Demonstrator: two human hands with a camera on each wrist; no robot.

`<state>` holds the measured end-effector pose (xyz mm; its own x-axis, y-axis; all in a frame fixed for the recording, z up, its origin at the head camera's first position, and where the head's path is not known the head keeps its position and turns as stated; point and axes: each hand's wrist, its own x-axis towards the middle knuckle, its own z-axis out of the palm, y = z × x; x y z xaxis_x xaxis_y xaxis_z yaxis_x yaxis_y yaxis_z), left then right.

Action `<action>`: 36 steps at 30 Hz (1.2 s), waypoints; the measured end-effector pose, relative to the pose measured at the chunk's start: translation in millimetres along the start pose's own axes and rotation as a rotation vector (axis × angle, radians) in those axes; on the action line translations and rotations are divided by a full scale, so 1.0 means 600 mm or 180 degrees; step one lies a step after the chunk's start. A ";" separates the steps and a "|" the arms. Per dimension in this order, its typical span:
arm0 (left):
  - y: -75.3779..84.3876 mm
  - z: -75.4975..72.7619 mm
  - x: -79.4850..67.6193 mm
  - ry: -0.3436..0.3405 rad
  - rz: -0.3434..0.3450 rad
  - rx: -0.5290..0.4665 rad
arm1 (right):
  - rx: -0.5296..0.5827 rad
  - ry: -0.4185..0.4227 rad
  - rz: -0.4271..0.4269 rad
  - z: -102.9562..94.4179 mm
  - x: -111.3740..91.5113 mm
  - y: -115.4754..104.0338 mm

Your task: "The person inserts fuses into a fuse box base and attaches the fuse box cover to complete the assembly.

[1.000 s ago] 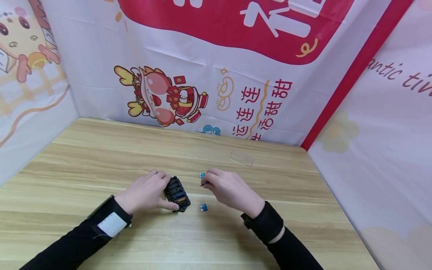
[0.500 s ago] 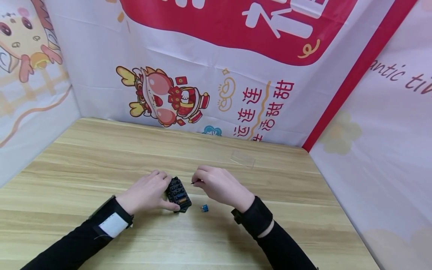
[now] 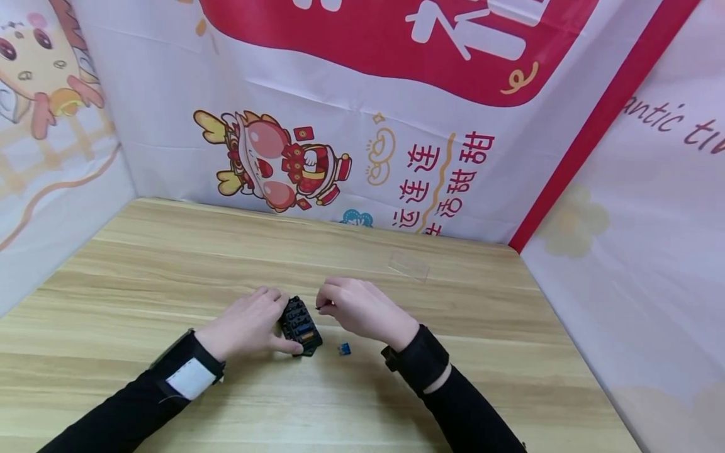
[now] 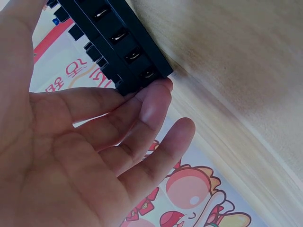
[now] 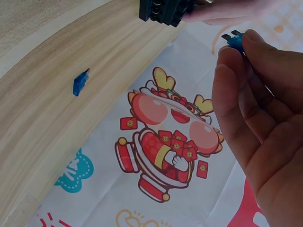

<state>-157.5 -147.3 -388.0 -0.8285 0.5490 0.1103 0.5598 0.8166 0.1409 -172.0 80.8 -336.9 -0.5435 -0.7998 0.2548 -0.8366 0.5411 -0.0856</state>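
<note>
My left hand (image 3: 243, 321) grips a black fuse box (image 3: 297, 318) by its two ends, with the thumb at the near end and fingers at the far end. The left wrist view shows the fingertips against the edge of the box (image 4: 125, 45). A blue and an orange fuse (image 3: 306, 336) sit in its near slots. Just right of the box, my right hand (image 3: 362, 308) pinches a small blue blade fuse (image 5: 235, 42) between thumb and fingers, its two metal prongs pointing outward. Another blue blade fuse (image 3: 344, 348) lies on the table, right of the box's near end.
A clear plastic cover (image 3: 409, 266) lies toward the back right of the wooden table (image 3: 187, 251). Printed cloth walls (image 3: 340, 94) enclose the table at the back and on both sides. In the right wrist view a loose blue fuse (image 5: 81, 82) rests on the wood.
My right hand has moved left to the fuse box with the pinched fuse. A blue fuse seen by those fingers at first no longer shows in the head view. The left hand stays put.
</note>
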 end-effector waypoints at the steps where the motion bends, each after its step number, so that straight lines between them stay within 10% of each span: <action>1: 0.000 0.000 0.000 0.0001 -0.0001 -0.0004 | 0.0013 -0.0026 0.0003 0.000 0.002 0.000; 36: 0.001 -0.005 -0.002 0.0006 -0.0008 -0.0081 | -0.0039 -0.0332 -0.0200 0.041 0.044 -0.012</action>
<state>-156.0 -147.8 -385.0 -0.8300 0.5465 0.1118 0.5578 0.8132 0.1662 -181.8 49.6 -353.0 -0.4949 -0.8546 0.1575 -0.8686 0.4918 -0.0607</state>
